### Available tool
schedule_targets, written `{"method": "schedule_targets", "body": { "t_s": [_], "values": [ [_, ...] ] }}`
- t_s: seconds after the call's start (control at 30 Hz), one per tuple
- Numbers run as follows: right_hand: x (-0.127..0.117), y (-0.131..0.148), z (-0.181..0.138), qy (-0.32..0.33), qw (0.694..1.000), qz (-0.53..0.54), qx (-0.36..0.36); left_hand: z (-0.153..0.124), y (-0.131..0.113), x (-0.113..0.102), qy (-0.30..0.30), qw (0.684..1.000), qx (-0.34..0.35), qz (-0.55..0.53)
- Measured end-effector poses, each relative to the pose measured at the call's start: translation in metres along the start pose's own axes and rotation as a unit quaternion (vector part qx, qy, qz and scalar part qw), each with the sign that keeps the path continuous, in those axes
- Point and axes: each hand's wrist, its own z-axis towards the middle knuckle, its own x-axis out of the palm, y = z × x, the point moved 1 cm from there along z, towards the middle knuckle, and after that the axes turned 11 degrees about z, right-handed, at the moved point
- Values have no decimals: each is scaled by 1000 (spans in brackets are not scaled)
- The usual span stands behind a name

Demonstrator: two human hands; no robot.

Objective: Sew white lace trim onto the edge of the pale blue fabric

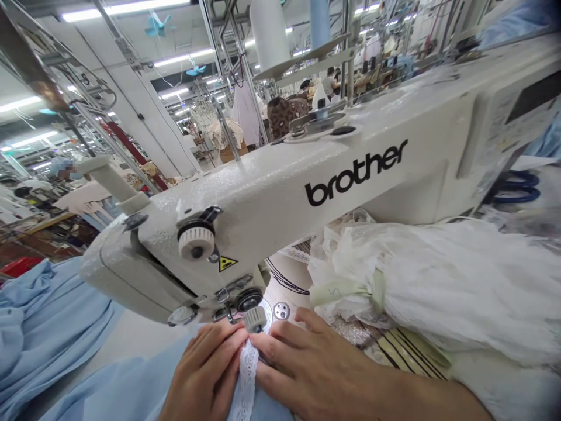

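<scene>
A strip of white lace (246, 380) lies on light-blue fabric (131, 389), just below the foot of a white Brother sewing machine (263, 202). My left hand (205, 374) presses the lace and cloth from the left, and my right hand (307, 374) pinches them from the right. The fingertips of both hands nearly meet at the lace, right under a small white knurled knob (255, 319). The needle and presser foot are hidden behind my fingers and the machine head. A bundle of white gathered fabric (438, 286), tied with a pale green strip (346, 290), lies to the right of my right hand.
A heap of light-blue cloth (44, 327) lies at the left of the table. Blue-handled scissors (517, 188) sit behind the machine at the right. Metal racks, hanging fabric and a co-worker (329, 82) stand in the workshop beyond.
</scene>
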Motion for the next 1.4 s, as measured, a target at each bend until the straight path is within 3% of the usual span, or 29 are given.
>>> {"method": "schedule_targets", "body": {
  "t_s": [0.2,0.3,0.57,0.63,0.77,0.87,1.03,1.2,1.4],
  "values": [
    [-5,0,0,25,1000,18,7,-5,1,2,16,999,-24,-37],
    [-3,0,-1,20,999,24,13,-1,-1,-3,5,998,-5,-55],
    [5,3,-11,-112,994,8,-18,5,-1,-9,6,997,29,-73],
    [-2,5,-14,-81,996,26,-14,2,0,-7,16,997,23,-75],
    [-22,9,-16,44,997,58,-5,-7,1,0,21,997,24,-76],
    [-30,10,-15,68,995,67,-10,-13,3,2,6,996,21,-86],
    [-25,11,-15,12,998,55,0,-10,3,0,45,997,30,-58],
    [-15,9,-15,-32,999,42,-9,-1,1,-3,12,999,42,-30],
    [-1,8,-10,-60,998,29,-12,-7,4,3,24,998,13,-51]
  ]
}}
